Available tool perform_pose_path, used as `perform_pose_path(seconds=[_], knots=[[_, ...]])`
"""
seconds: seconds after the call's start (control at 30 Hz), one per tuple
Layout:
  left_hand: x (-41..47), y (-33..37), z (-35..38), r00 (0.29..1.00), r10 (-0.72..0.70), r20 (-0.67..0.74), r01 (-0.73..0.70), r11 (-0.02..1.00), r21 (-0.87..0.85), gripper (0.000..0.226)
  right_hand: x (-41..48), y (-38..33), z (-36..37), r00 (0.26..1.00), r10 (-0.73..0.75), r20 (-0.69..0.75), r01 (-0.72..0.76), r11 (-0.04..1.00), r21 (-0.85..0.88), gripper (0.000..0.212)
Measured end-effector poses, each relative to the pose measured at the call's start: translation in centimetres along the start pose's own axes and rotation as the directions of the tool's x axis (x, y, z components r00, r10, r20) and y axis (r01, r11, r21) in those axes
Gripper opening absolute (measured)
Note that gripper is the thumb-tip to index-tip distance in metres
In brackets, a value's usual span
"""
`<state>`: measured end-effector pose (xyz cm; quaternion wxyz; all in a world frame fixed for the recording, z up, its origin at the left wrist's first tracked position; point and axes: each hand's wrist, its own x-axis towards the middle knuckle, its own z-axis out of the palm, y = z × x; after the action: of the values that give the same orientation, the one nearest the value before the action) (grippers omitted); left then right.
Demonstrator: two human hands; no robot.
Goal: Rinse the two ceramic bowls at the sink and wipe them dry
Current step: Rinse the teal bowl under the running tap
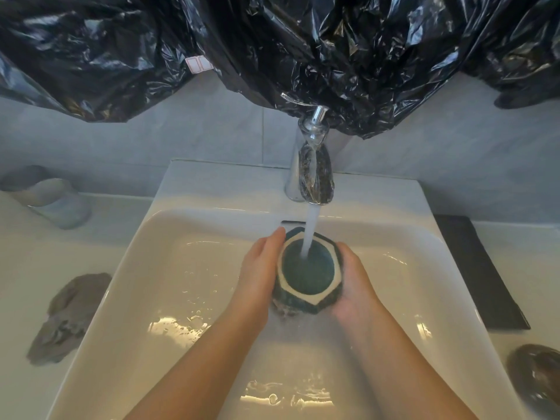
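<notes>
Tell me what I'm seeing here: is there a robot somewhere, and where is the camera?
No robot here: these are a person's two bare hands, filmed by one wide-angle camera worn on the head, looking down. The left hand and right hand cup a dark green ceramic bowl between them over a white sink, under water running from the chrome tap. On the counter lie a grey cloth at the left, a pale cup behind it, a black mat at the right, and a dark round thing at the lower right, too blurred to name. Crumpled black plastic hangs above.
</notes>
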<state>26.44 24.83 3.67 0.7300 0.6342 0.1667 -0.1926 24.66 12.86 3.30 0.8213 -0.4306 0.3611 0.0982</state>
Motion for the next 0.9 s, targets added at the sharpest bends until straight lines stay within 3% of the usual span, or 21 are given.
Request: perform_pose_path(seconds=[0.1, 0.17, 0.27, 0.33, 0.43, 0.57, 0.67, 0.77, 0.9], knots=[[-0.2, -0.3, 0.2, 0.997, 0.076, -0.006, -0.075, 0.990, 0.116, 0.035, -0.3, -0.1, 0.0, 1.000, -0.029, 0.006, 0.029, 1.000, -0.003, 0.030], [-0.6, 0.1, 0.3, 0.994, -0.080, 0.079, 0.085, 0.995, -0.054, 0.046, -0.4, -0.1, 0.0, 0.979, -0.202, 0.012, 0.202, 0.977, -0.072, 0.034], [-0.6, 0.5, -0.5, 0.916, -0.273, 0.293, 0.344, 0.912, -0.224, 0.059, -1.3, -0.2, 0.0, 0.816, -0.568, 0.107, 0.574, 0.777, -0.260, 0.043], [-0.6, 0.8, -1.3, 0.881, -0.278, 0.383, 0.388, 0.888, -0.246, 0.050, -1.8, 0.1, -0.2, 0.714, -0.656, 0.246, 0.697, 0.630, -0.343, 0.041], [-0.7, 1.3, -1.8, 0.898, -0.185, 0.400, 0.331, 0.881, -0.337, 0.034, -2.0, 0.3, -0.3, 0.681, -0.671, 0.293, 0.727, 0.573, -0.379, 0.035], [-0.5, 1.1, -1.3, 0.969, 0.102, 0.225, -0.016, 0.934, -0.357, 0.011, -0.4, 0.5, 0.1, 0.781, -0.590, 0.204, 0.624, 0.724, -0.295, 0.016], [-0.5, 1.0, -1.4, 0.964, 0.218, 0.155, -0.189, 0.965, -0.182, 0.035, -0.2, 1.1, 0.2, 0.777, -0.590, 0.220, 0.630, 0.718, -0.296, 0.035], [-0.4, 1.0, -1.9, 0.982, 0.121, 0.143, -0.125, 0.992, 0.020, 0.051, -0.6, 1.1, 0.1, 0.746, -0.624, 0.234, 0.664, 0.669, -0.334, 0.049], [0.3, 0.8, -2.1, 0.998, 0.058, 0.003, -0.058, 0.996, 0.069, 0.044, -0.3, 1.2, 0.2, 0.687, -0.690, 0.227, 0.706, 0.562, -0.430, 0.030]])
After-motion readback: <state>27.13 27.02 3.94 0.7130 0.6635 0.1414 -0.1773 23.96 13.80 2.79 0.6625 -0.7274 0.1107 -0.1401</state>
